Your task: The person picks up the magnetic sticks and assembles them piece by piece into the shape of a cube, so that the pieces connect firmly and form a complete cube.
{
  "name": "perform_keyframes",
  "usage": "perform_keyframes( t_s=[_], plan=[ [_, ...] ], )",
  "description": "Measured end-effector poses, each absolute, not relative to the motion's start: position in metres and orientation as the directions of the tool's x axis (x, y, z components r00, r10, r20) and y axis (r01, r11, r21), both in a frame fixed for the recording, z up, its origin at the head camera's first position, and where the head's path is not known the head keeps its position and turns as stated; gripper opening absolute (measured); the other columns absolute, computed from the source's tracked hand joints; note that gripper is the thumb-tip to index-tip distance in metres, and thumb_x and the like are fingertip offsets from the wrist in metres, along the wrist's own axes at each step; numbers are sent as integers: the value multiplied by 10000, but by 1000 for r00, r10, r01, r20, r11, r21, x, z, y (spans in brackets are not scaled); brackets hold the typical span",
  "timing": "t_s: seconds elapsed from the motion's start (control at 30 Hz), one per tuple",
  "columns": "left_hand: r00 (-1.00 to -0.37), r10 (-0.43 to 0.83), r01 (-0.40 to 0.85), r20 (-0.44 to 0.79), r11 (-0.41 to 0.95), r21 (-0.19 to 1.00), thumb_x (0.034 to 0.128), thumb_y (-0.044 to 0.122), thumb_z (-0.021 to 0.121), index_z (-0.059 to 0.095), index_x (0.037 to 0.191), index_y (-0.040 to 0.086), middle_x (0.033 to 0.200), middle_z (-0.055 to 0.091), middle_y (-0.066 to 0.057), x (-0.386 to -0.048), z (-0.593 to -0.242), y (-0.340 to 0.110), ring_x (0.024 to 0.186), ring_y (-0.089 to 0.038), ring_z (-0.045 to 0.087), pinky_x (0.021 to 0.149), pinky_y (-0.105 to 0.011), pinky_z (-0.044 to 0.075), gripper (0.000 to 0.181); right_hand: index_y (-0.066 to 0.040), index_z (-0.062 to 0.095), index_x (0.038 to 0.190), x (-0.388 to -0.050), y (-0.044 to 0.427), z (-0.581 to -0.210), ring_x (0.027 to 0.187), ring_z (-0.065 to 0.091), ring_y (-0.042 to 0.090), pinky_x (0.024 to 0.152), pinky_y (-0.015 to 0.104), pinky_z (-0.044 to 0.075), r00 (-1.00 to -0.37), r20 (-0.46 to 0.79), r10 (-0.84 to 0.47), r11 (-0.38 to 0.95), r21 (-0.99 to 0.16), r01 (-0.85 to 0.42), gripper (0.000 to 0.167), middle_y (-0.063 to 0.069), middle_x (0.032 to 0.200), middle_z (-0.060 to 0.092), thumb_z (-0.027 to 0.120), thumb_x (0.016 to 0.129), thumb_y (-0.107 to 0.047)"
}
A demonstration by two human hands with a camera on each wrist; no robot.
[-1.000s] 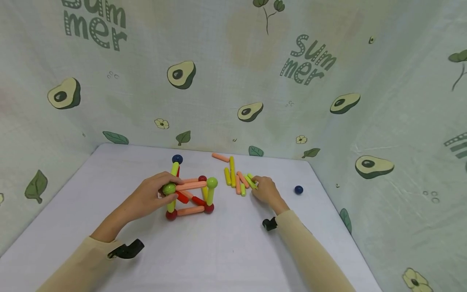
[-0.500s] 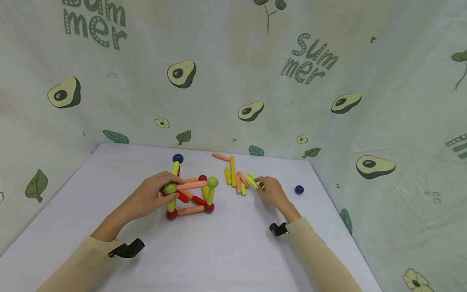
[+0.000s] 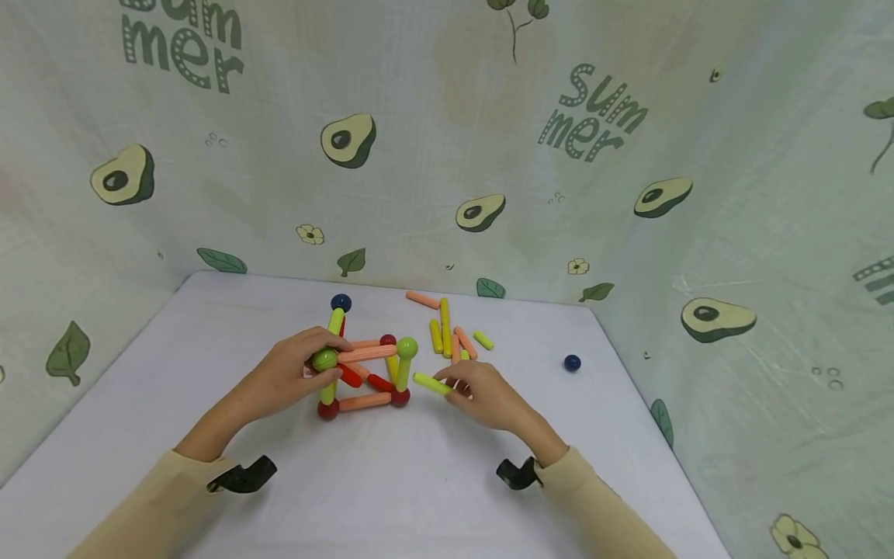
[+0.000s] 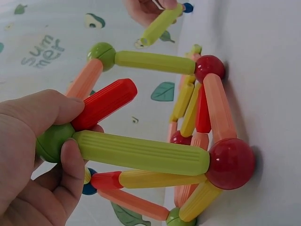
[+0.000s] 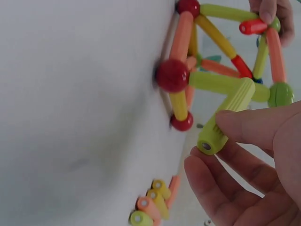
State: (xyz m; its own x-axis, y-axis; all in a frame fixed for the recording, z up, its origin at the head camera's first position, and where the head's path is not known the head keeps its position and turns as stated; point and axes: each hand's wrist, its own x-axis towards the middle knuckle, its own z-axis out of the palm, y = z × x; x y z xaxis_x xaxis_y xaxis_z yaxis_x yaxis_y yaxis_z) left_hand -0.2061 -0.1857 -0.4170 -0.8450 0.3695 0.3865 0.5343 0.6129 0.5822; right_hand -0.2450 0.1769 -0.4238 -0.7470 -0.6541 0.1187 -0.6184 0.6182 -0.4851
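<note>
While the left hand (image 3: 293, 369) pinches the green ball (image 3: 324, 359) at a corner of the stick frame (image 3: 366, 401), the right hand (image 3: 489, 396) holds a loose light green stick (image 3: 432, 383) by one end, its grip closed between thumb and fingers. That stick is just right of the picture's centre, below the spare sticks (image 3: 446, 330) on the desk (image 3: 447, 481). From the right grip it points left and a little upward, its free end facing the upright stick (image 3: 404, 376) on the frame's right side, near it but apart. The right hand is nearer that side; the left is at the opposite corner, where a red stick (image 4: 109, 102) juts out from the pinched ball with its other end free.

The held end is covered by fingers in the head view. In the right wrist view the stick crosses in front of the upright, so that angle cannot show the gap. The left hand masks part of the frame's back, and the right hand is cut off at the top of the left wrist view.
</note>
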Motion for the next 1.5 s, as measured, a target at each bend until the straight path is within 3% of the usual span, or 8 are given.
perform_keyframes(
  t_s=[0.5, 0.83, 1.17, 1.5],
  plan=[
    [-845, 353, 534, 401, 596, 600, 896, 47, 850, 701, 1278, 160, 1163, 679, 17, -205, -421, -186, 935, -150, 603, 746, -279, 596, 425, -115, 769, 1269, -230, 112, -443, 900, 638, 63, 823, 272, 598, -668, 203, -716, 505, -510, -696, 280, -6, 1043, 744, 752, 993, -75],
    [-855, 357, 518, 376, 580, 628, 905, 64, 846, 702, 1277, 180, 1166, 672, 41, -206, -419, -184, 929, -165, 603, 739, -274, 592, 415, -129, 779, 1251, -228, 103, -445, 885, 632, 28, 826, 265, 602, -708, 193, -679, 539, -523, -660, 270, -35, 1031, 739, 761, 986, -81],
    [-837, 345, 542, 425, 632, 554, 905, 64, 848, 711, 1290, 150, 1222, 688, -15, -205, -421, -184, 960, -147, 598, 751, -304, 607, 418, -169, 809, 1191, -228, 91, -453, 778, 639, 17, 722, 127, 502, -716, 310, -625, 624, -353, -698, 269, -69, 966, 780, 852, 925, -168],
    [-809, 335, 574, 483, 625, 529, 878, 17, 853, 724, 1258, 168, 1160, 691, 19, -204, -422, -184, 927, -127, 590, 731, -272, 583, 428, -160, 806, 1134, -230, 78, -455, 717, 644, 51, 718, 115, 513, -693, 372, -617, 667, -220, -712, 211, -41, 946, 796, 848, 929, -183]
  ],
)
